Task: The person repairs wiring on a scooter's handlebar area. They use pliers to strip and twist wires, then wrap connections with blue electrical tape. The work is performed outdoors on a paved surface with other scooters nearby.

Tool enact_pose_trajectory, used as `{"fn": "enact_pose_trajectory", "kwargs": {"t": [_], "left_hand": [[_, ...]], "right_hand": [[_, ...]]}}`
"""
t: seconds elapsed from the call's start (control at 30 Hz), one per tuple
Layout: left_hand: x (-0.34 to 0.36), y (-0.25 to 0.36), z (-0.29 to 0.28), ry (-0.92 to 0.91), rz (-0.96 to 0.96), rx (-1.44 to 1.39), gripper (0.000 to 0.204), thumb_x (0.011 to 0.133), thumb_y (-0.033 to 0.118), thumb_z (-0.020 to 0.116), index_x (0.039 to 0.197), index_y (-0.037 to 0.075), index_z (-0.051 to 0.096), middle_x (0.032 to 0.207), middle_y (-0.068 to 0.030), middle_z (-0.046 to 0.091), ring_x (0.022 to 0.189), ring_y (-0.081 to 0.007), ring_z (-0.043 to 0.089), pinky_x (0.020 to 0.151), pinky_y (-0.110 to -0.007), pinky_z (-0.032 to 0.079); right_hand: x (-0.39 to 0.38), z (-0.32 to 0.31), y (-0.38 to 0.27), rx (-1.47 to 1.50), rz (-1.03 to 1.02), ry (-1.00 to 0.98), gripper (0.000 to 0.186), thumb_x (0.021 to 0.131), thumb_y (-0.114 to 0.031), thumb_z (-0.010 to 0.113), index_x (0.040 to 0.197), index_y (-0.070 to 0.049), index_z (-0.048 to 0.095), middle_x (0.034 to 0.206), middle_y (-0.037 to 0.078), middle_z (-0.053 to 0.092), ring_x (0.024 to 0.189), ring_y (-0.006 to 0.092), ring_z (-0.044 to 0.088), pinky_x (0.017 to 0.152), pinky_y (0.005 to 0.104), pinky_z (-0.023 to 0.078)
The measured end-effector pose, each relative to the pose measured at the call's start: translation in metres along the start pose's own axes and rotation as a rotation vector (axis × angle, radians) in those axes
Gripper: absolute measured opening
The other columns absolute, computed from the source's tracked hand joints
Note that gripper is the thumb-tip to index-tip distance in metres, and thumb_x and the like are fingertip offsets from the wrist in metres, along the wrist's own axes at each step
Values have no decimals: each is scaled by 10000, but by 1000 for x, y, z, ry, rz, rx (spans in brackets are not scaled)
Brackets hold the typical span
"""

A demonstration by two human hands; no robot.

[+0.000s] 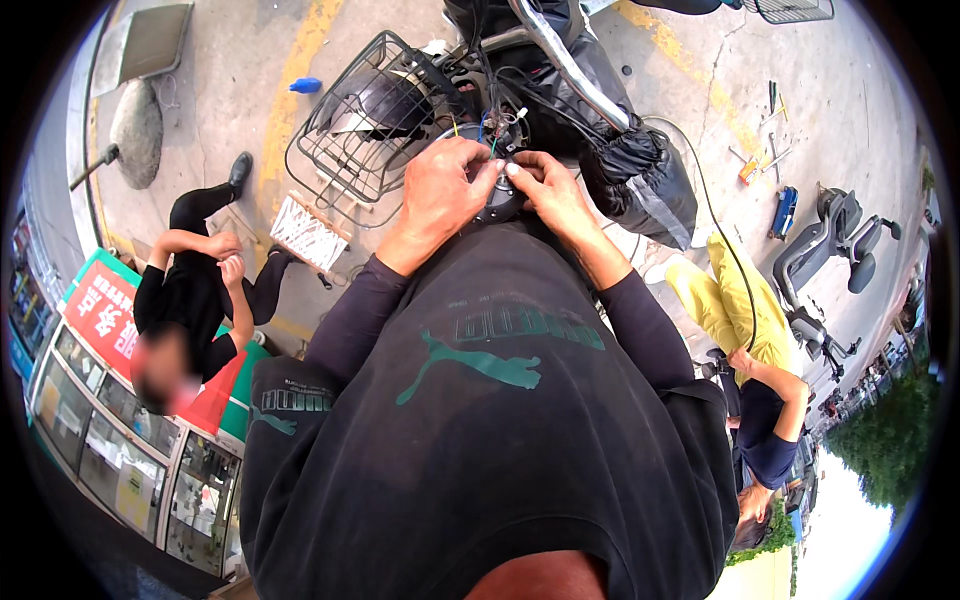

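Observation:
My left hand and my right hand meet at a round black housing on the front of a scooter, fingers closed and thumb tips close together. What they pinch is too small and hidden to make out. A thin green wire runs down between them. Above my fingers are loose coloured wires and small connectors. A wire basket holding a dark, rounded object sits just left of the housing. Black padded covers hang just to the right.
A seated person in black is at left, another in yellow trousers at right, near a parked scooter. On the pavement lie tools, a blue bottle and a small slatted seat. A cable crosses the right side.

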State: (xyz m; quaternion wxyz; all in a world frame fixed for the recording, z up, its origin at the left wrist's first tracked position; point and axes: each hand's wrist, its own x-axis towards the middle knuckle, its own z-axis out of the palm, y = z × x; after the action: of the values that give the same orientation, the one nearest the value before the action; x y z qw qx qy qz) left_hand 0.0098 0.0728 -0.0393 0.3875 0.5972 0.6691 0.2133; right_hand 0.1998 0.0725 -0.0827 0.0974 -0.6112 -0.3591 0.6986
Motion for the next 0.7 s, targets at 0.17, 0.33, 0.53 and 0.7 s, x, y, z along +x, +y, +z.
{"fn": "enact_pose_trajectory", "kwargs": {"t": [0.17,0.33,0.53,0.7], "left_hand": [[-2,-13,-2,1,148,65,127,855,138,753,909,23,738,837,-123,701,812,-316,677,734,-411,537],[-2,-11,-4,2,213,117,114,865,87,738,950,10,736,861,-141,706,819,-328,672,741,-409,536],[0,-5,-6,79,128,-105,169,869,83,733,1019,12,700,981,-149,682,853,-326,687,775,-404,546],[15,-24,-19,174,-61,106,219,898,169,675,1029,-3,712,1068,-179,681,970,-347,684,873,-434,528]], "right_hand": [[5,7,3,238,90,-72,562,968,-326,704,1369,27,529,1118,77,707,979,122,643,775,277,507],[-3,9,-21,350,243,-106,606,964,-273,716,1426,35,472,1193,89,679,962,131,651,781,287,528],[6,5,-2,449,200,-145,741,929,-197,762,1496,53,356,1279,113,638,1009,152,654,786,282,542],[4,9,1,452,165,-137,797,917,-196,775,1515,63,316,1303,128,639,1035,143,652,740,274,532]]}}
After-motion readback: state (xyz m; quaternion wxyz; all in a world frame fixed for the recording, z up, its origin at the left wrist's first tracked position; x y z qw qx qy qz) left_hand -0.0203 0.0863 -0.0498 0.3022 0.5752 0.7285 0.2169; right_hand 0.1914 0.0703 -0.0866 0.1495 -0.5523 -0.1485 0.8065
